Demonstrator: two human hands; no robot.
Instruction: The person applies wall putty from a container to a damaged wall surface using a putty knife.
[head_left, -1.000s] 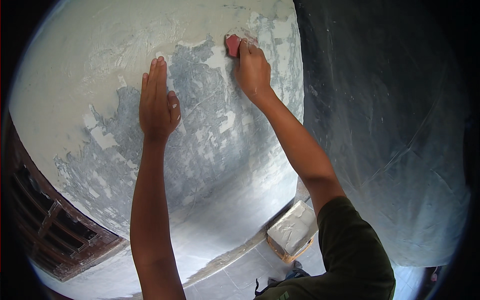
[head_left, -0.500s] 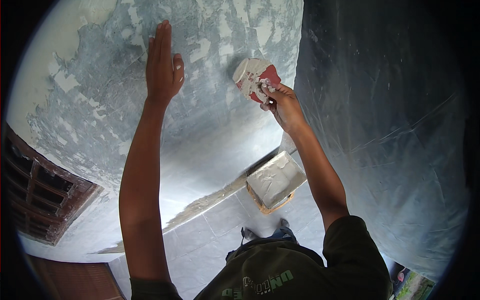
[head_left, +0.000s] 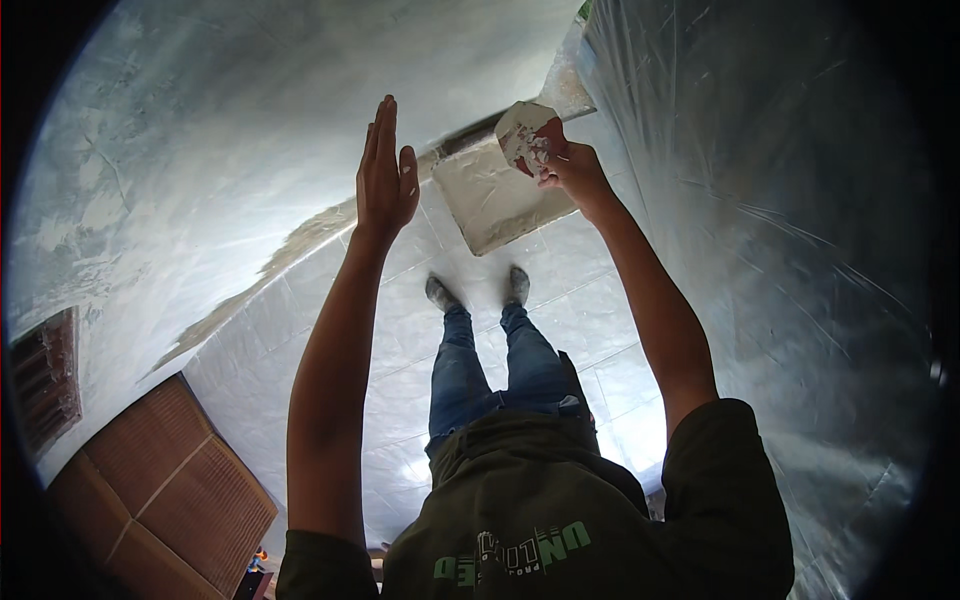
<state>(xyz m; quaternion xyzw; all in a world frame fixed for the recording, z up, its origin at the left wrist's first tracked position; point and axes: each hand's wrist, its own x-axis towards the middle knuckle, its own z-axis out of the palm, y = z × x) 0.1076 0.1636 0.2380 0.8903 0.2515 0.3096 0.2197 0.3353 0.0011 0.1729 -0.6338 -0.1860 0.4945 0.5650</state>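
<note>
My left hand [head_left: 388,185] is held up before the wall [head_left: 230,130], fingers straight and thumb apart, with nothing in it. Whether it touches the wall, I cannot tell. Between the fingers and thumb of my right hand [head_left: 580,178] is a red putty spreader [head_left: 550,137], its blade smeared with pale putty. Below and beyond the spreader, a rectangular container of pale putty [head_left: 492,212] stands on the floor near the foot of the wall. The spreader and right hand cover part of its right side.
Grey floor tiles [head_left: 400,310] run under my feet. A clear plastic sheet [head_left: 770,250] hangs along the right. At the lower left are a brown louvred panel [head_left: 160,480] and a dark wooden window grille [head_left: 45,385] set in the wall.
The view has tilted down, bringing my legs and more floor into sight. Relative to the container, the spreader now appears in front of its far right corner. Both hands keep their shape.
</note>
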